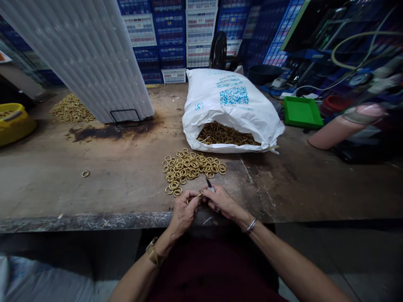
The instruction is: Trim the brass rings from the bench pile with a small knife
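Note:
My left hand [182, 212] is closed in a pinch around a small brass ring [197, 195] at the near edge of the workbench [110, 184]. My right hand [222, 200] is closed around a small knife [209, 183] whose dark blade points up and away, close to the ring. The two hands touch each other. Just beyond them lies a loose heap of brass rings [190, 165]. Behind the heap a white sack [229, 109] lies open toward me, with many more rings inside.
A single ring [85, 173] lies alone at the left. A white ribbed panel [91, 54] leans at the back left, with another ring pile [71, 110] beside it and a yellow tub [14, 122]. A green tray [301, 111] and a pink cylinder [344, 126] sit right. Blue and white crates [185, 37] are stacked behind.

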`<state>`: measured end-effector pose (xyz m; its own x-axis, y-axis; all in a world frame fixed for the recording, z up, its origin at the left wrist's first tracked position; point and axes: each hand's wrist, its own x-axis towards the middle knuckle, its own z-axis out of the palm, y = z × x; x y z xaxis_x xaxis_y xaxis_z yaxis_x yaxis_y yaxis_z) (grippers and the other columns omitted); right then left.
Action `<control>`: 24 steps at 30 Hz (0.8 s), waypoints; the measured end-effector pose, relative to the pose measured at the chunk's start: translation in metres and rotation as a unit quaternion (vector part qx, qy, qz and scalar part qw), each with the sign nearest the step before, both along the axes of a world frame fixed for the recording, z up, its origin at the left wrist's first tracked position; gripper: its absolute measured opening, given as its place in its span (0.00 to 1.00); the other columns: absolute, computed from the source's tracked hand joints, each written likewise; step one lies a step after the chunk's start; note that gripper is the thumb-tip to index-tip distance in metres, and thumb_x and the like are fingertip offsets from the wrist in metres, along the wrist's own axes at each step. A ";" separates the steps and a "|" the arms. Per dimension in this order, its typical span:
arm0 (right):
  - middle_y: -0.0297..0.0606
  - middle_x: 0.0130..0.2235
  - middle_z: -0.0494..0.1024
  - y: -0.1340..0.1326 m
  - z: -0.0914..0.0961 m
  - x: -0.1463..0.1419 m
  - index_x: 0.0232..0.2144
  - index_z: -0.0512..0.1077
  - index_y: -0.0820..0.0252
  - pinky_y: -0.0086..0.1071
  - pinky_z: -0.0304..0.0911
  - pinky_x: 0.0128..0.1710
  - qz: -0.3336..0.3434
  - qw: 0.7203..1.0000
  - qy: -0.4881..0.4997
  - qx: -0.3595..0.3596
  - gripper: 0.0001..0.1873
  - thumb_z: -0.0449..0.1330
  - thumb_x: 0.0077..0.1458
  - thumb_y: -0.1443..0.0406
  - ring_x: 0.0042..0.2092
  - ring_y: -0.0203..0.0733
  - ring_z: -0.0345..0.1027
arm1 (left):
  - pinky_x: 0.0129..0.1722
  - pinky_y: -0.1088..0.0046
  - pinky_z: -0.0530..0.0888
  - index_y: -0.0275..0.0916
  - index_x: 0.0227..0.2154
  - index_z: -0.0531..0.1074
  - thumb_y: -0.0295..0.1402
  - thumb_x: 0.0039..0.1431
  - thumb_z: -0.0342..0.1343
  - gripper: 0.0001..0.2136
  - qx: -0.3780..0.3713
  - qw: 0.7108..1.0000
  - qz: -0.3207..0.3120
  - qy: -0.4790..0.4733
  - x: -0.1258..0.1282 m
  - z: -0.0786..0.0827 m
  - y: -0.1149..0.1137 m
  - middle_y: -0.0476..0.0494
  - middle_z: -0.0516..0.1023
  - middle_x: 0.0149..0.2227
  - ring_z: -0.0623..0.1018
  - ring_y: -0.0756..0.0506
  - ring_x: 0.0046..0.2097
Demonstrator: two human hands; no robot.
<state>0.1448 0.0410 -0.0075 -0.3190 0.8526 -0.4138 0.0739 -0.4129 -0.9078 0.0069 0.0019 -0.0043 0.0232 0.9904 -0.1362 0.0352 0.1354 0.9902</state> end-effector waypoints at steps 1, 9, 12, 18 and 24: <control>0.26 0.21 0.66 0.000 -0.001 -0.002 0.30 0.63 0.60 0.21 0.43 0.11 0.002 1.000 -0.005 0.012 0.15 0.57 0.45 0.55 0.14 0.25 0.50 | 0.20 0.80 0.61 0.35 0.29 0.71 0.38 0.52 0.54 0.10 -0.024 1.000 0.002 -0.015 0.000 0.001 -0.001 0.50 0.70 0.22 0.64 0.55 0.20; 0.25 0.16 0.63 0.003 0.001 -0.009 0.25 0.64 0.60 0.22 0.47 0.15 0.001 0.992 -0.085 0.089 0.11 0.56 0.46 0.58 0.16 0.27 0.51 | 0.15 0.83 0.57 0.36 0.32 0.66 0.42 0.49 0.56 0.13 -0.131 0.981 -0.024 -0.138 -0.006 -0.001 -0.003 0.53 0.68 0.23 0.63 0.57 0.18; 0.24 0.14 0.60 0.002 0.003 -0.010 0.25 0.65 0.60 0.23 0.47 0.15 0.004 0.990 -0.099 0.101 0.10 0.56 0.46 0.59 0.16 0.28 0.50 | 0.15 0.83 0.57 0.37 0.31 0.65 0.43 0.50 0.55 0.14 -0.130 0.975 -0.032 -0.175 -0.006 -0.004 -0.004 0.53 0.67 0.23 0.63 0.57 0.18; 0.26 0.16 0.63 0.003 -0.001 -0.010 0.26 0.65 0.61 0.23 0.48 0.16 0.025 0.991 -0.079 0.103 0.12 0.55 0.47 0.57 0.17 0.28 0.51 | 0.15 0.83 0.56 0.37 0.30 0.64 0.44 0.50 0.56 0.15 -0.139 0.971 -0.020 -0.196 -0.005 -0.006 -0.004 0.54 0.66 0.22 0.63 0.57 0.18; 0.31 0.21 0.66 0.004 -0.006 -0.005 0.24 0.66 0.60 0.26 0.52 0.23 0.022 0.961 -0.175 0.214 0.06 0.51 0.48 0.64 0.22 0.32 0.56 | 0.15 0.83 0.57 0.37 0.30 0.63 0.45 0.48 0.57 0.16 -0.135 0.966 0.007 -0.220 -0.005 -0.004 -0.005 0.54 0.66 0.22 0.63 0.57 0.19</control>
